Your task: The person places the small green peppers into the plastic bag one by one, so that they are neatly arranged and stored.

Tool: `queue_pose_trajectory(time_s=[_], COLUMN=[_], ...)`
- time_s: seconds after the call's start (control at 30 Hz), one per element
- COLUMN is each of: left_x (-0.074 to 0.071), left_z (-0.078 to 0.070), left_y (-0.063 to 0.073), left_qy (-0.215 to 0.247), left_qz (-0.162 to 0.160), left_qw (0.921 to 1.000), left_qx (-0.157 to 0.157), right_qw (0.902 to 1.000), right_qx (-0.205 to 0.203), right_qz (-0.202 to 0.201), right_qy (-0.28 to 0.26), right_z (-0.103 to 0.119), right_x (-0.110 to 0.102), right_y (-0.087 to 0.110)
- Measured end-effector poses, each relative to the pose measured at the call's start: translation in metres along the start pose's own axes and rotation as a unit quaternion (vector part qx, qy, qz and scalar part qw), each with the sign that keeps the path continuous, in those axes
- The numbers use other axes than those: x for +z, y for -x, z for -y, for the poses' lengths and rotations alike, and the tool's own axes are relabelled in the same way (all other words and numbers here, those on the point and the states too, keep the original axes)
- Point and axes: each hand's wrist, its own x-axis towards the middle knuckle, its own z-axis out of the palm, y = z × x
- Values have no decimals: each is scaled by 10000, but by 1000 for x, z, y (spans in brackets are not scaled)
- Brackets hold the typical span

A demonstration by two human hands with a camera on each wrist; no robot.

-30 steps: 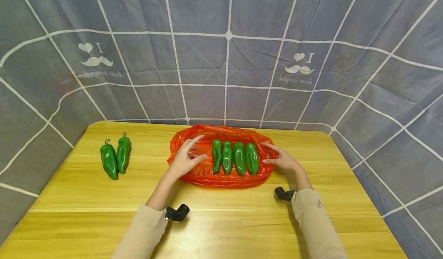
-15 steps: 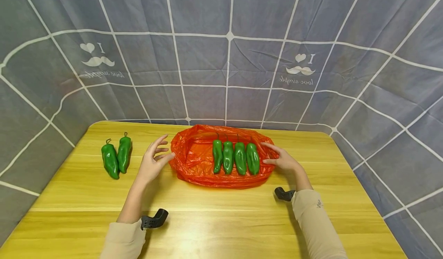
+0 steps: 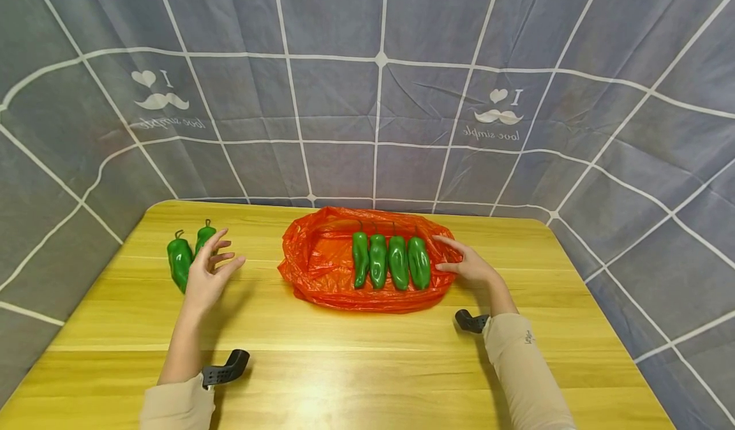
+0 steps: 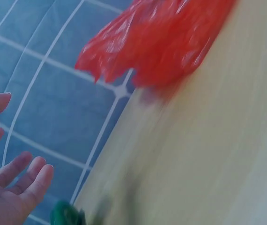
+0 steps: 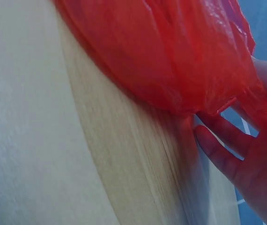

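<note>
An open red plastic bag (image 3: pixel 301 277) lies on the table, its rim spread wide. Several green peppers (image 3: pixel 378 261) sit side by side in its right half, stems toward the back. My right hand (image 3: pixel 473 269) holds the bag's right rim, thumb and fingers on either side of the plastic; the right wrist view shows fingers (image 5: pixel 218 147) under the film. At the left, my left hand (image 3: pixel 205 283) hovers with fingers spread and nothing in it. Two more green peppers, one on the left (image 3: pixel 180 259) and one beside it (image 3: pixel 204 235), are partly hidden behind this hand.
The wooden table (image 3: pixel 367 366) has a rounded back edge, with a grey-blue curtain (image 3: pixel 339 104) of white grid lines behind and at both sides. Black camera mounts sit at the left wrist (image 3: pixel 226 367) and right wrist (image 3: pixel 472 321).
My left hand has moved from over the bag's left half, past its left rim, to the two peppers at the left. The right hand has stayed at the bag's right rim.
</note>
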Motion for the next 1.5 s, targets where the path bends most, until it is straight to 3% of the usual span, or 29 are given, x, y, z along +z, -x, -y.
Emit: queue_pose_trajectory(time_s=[0.3,0.57,0.77,1.03,1.27,1.5], left_x=[-30,-57,-71,-80,-86,-90], left_z=[13,22,35,52,61,67], left_y=[3,1,0,-3,-10,-15], left_qy=[-64,844,1014,-473,-616,-874], left_qz=[-400,-939,-1146,-940,-776,-412], left_qw=[9990,9908,9849,9893,9879,9865], left_qx=[-178,-495,-810,-1014,-1191,-1326], right_qw=[10000,10000,9999,9995,9993,9994], right_qx=[83,67,82,157,247,223], right_qz=[-8,-30,-23,47,115,50], right_qy=[6,-48,-139,-287,-256,-251], right_z=[-2,-1,-1,6,28,14], right_x=[0,0,0,0,-1,0], right_y=[0,0,1,2,7,1])
